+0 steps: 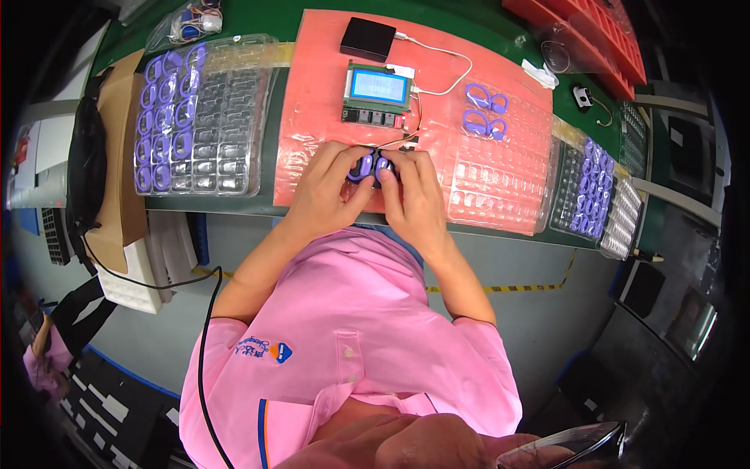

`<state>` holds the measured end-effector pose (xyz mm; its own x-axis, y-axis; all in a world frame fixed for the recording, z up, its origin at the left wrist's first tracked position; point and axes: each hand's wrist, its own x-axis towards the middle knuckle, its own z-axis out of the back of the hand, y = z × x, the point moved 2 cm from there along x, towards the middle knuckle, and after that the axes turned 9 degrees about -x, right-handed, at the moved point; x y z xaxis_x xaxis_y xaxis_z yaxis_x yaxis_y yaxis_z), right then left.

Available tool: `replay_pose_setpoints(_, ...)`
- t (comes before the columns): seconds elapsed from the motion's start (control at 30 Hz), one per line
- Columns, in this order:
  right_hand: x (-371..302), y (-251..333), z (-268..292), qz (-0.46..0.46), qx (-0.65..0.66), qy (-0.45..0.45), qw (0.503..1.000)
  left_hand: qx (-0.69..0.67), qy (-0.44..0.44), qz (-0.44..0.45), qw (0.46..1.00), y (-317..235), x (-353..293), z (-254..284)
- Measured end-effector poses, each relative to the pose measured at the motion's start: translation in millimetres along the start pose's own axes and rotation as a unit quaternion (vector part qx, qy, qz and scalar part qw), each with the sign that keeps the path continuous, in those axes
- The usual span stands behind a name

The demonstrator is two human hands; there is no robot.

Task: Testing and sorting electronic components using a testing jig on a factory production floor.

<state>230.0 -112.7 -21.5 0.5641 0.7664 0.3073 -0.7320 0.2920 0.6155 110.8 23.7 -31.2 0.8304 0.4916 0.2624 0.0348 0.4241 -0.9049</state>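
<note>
My left hand (326,186) is closed, thumb and fingers on a purple ear-hook earbud (365,166) in a small black fixture at the near edge of the pink mat. Beside it, my right hand (416,191) pinches a second purple ear-hook earbud (383,165) in the same fixture. My fingers cover most of the fixture. Thin wires run from it toward a green circuit board with a lit blue screen (379,86), just beyond my hands. A white cable (461,59) links the board to a black box (367,39) behind it.
On the left stands a clear tray (226,148), partly filled with purple ear hooks. A clear tray (500,168) with several purple pieces lies right on the pink mat (312,86). Farther right is another tray (591,187) of purple pieces. Red bins (586,31) stand at the back right.
</note>
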Motion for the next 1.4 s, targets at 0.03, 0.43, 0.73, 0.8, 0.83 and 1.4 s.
replay_pose_setpoints(0.03,0,0,-4,-0.003,0.005,-0.002,1.000,0.010,-0.001,-0.023,1.000,3,1,0)
replay_pose_setpoints(0.43,-3,-8,-14,0.009,0.005,-0.021,1.000,0.045,0.011,-0.062,0.997,7,1,-4)
replay_pose_setpoints(0.73,-3,-7,-13,0.012,-0.004,-0.023,1.000,0.060,0.016,-0.057,0.996,8,0,-5)
replay_pose_setpoints(0.8,-3,-9,-15,0.016,-0.003,-0.027,1.000,0.064,0.016,-0.060,0.996,8,3,-4)
replay_pose_setpoints(0.83,-4,-10,-17,0.019,-0.003,-0.030,0.999,0.065,0.017,-0.059,0.996,7,3,-4)
replay_pose_setpoints(1.4,-3,-8,-19,0.019,0.001,-0.032,0.999,0.074,0.028,-0.058,0.995,3,3,-2)
